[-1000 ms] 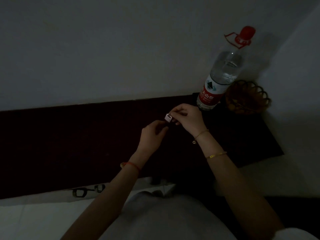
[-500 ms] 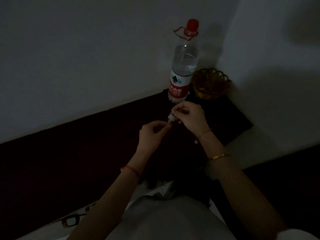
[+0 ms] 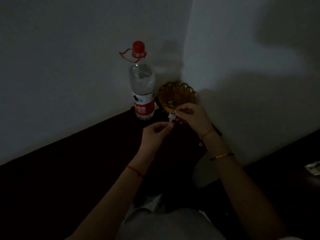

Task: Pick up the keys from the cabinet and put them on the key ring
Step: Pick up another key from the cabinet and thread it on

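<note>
Both hands, left hand (image 3: 154, 134) and right hand (image 3: 192, 116), are pinching the small, stiff, slippery key (image 3: 171, 117) above the dark cabinet (image 3: 86, 161), so I'm gripping its pale head.

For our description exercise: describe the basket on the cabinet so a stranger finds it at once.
Find the dark cabinet against the wall. In its far corner stands a water bottle; the basket sits right beside it. It is low, amber and scalloped at the rim; the bottle is tall and clear.
</note>
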